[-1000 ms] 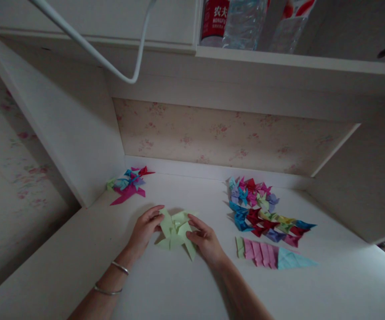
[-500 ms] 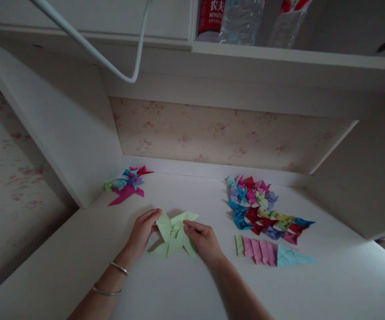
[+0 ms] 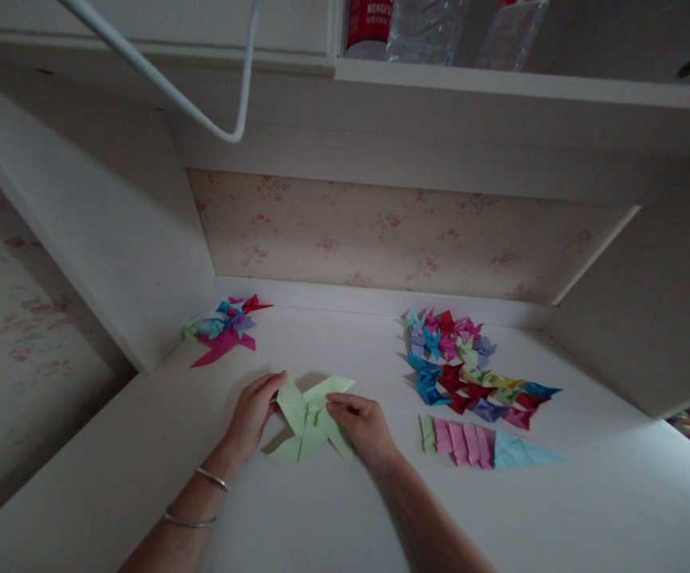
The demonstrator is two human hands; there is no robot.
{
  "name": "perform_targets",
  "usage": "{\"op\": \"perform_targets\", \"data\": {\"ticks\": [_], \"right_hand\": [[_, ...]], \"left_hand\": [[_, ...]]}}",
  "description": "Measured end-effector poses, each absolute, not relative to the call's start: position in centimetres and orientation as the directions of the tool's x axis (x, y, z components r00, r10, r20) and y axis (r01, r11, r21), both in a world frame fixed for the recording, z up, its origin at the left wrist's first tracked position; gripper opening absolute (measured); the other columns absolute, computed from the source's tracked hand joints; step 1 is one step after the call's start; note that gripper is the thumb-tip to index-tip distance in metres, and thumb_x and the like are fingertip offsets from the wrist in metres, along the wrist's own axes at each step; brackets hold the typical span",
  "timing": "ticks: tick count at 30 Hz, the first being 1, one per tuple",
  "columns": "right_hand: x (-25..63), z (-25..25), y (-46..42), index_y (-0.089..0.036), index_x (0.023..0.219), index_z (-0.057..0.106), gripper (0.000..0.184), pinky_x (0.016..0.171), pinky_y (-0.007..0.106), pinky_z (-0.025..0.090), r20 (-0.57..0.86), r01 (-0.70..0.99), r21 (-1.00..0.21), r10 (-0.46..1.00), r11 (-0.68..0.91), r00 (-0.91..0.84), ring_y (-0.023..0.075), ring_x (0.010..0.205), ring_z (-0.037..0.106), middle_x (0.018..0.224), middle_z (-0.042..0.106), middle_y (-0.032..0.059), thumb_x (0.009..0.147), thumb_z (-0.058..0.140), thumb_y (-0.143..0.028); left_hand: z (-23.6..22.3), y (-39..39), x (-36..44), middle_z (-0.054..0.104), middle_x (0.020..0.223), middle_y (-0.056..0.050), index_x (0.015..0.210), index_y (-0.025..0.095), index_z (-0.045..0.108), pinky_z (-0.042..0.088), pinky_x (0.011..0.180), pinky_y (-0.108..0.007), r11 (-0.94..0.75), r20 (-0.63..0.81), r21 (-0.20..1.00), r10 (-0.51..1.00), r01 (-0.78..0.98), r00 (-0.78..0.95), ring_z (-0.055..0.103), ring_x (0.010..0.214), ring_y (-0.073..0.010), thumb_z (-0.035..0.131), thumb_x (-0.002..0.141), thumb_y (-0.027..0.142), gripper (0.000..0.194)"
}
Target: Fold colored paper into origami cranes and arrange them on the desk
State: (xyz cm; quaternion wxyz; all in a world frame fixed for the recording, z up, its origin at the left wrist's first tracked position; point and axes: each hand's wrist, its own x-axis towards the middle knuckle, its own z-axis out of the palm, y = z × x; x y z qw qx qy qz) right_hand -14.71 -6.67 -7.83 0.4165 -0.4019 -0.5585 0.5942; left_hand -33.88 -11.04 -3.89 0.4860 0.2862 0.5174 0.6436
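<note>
A pale green folded-paper pinwheel (image 3: 312,422) is held low over the white desk (image 3: 321,517), its flaps spread outward. My left hand (image 3: 255,414) pinches its upper left flap between thumb and fingers. On the other side, my right hand (image 3: 364,426) is closed on the paper near the centre right, thumb and forefinger together. The fingertips cover part of that edge. Two thin silver bangles (image 3: 192,521) circle my left forearm.
Coloured origami pieces (image 3: 228,326) lie in a pile at the back left. More origami pieces (image 3: 469,378) stand in rows on the right, with a pink, green and blue folded strip (image 3: 467,442) in front. Bottles (image 3: 425,32) occupy the shelf above; a white cable or tube (image 3: 171,99) hangs overhead.
My right hand has shifted inward from the pinwheel's right flaps and its fingers have closed near the centre. The left hand keeps its hold. The view has tilted slightly.
</note>
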Motion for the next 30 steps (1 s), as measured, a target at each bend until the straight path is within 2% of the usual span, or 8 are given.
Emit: {"op": "perform_targets", "data": {"ticks": [11,15,25,30], "right_hand": [[-14.8,-8.1,-6.7,-0.018,0.090,0.076,0.033,0.060,0.027,0.044,0.013,-0.022,-1.000,0.946,0.006,-0.323,0.0156,0.063,0.058,0.075,0.072,0.0047,0.068,0.074,-0.042],[-14.8,-7.9,-6.7,-0.018,0.089,0.076,0.031,0.059,0.027,0.044,0.015,-0.006,-1.000,0.946,0.014,-0.324,0.0159,0.063,0.058,0.076,0.071,0.0051,0.068,0.073,-0.042],[-14.9,-7.3,-6.9,-0.019,0.085,0.077,0.028,0.055,0.026,0.041,-0.006,-0.016,-1.000,0.949,-0.012,-0.314,0.0146,0.060,0.056,0.072,0.070,0.0039,0.067,0.074,-0.041],[-14.9,-7.7,-6.8,-0.020,0.086,0.076,0.027,0.060,0.027,0.044,0.021,-0.014,-1.000,0.947,0.017,-0.320,0.0158,0.064,0.059,0.077,0.072,0.0050,0.068,0.073,-0.040]], "left_hand": [[-4.4,-10.9,-34.0,0.057,0.056,0.003,0.064,0.016,0.061,0.033,0.047,-0.022,0.023,-0.127,0.965,0.913,-0.261,-0.388,0.050,0.050,-0.0107,0.073,0.065,0.042,0.029],[-4.7,-10.8,-34.2,0.051,0.051,0.005,0.061,0.016,0.059,0.029,0.045,-0.022,0.023,-0.113,0.974,0.910,-0.223,-0.399,0.043,0.046,-0.0087,0.072,0.067,0.043,0.031],[-4.6,-10.8,-34.3,0.050,0.053,0.005,0.061,0.016,0.056,0.030,0.045,-0.021,0.045,-0.149,0.959,0.921,-0.281,-0.361,0.042,0.046,-0.0085,0.071,0.068,0.045,0.033],[-4.6,-10.7,-34.3,0.050,0.053,0.005,0.061,0.016,0.055,0.030,0.044,-0.021,0.050,-0.156,0.954,0.924,-0.295,-0.349,0.042,0.046,-0.0085,0.070,0.070,0.045,0.033]]}}
